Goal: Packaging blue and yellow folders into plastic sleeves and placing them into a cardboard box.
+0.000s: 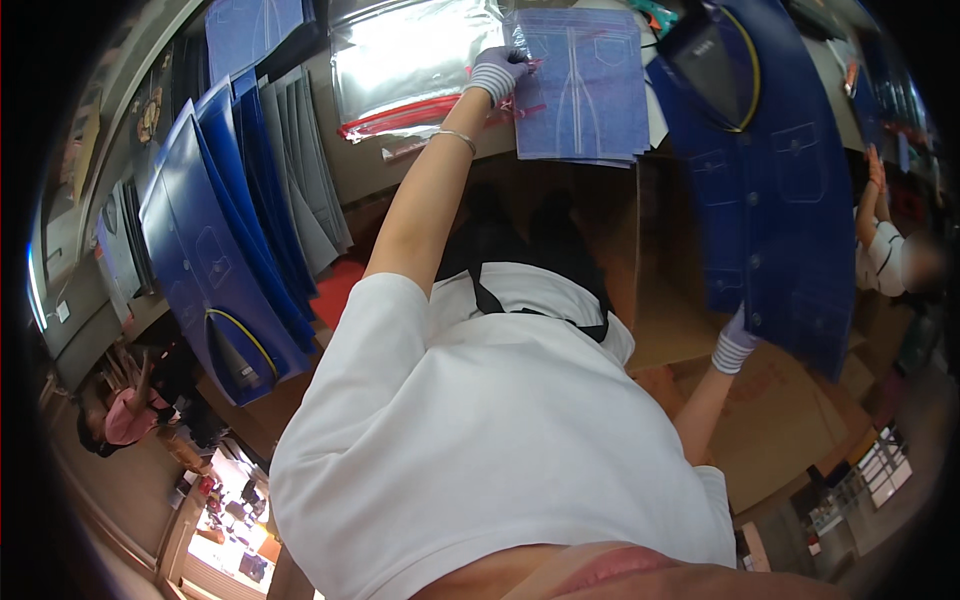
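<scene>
My left hand (497, 72), in a grey glove with a striped cuff, reaches to the far side. Its fingers are curled on the edge of a clear plastic bag with red strips, between a stack of clear bags (400, 65) and a pile of light-blue denim-print sheets (580, 90). My right hand (737, 340), gloved alike, grips the lower edge of a large dark-blue sheet (790, 200) printed like a denim jacket, with pockets, buttons and a yellow-edged collar. The sheet stands up on the right and partly hides the fingers.
More blue jacket-print sheets (185, 255) and grey sheets (300, 160) stand fanned at the left. A brown cardboard box (680, 300) stands below the table at the right. One person (130, 410) is at the far left, another (885, 255) at the right edge.
</scene>
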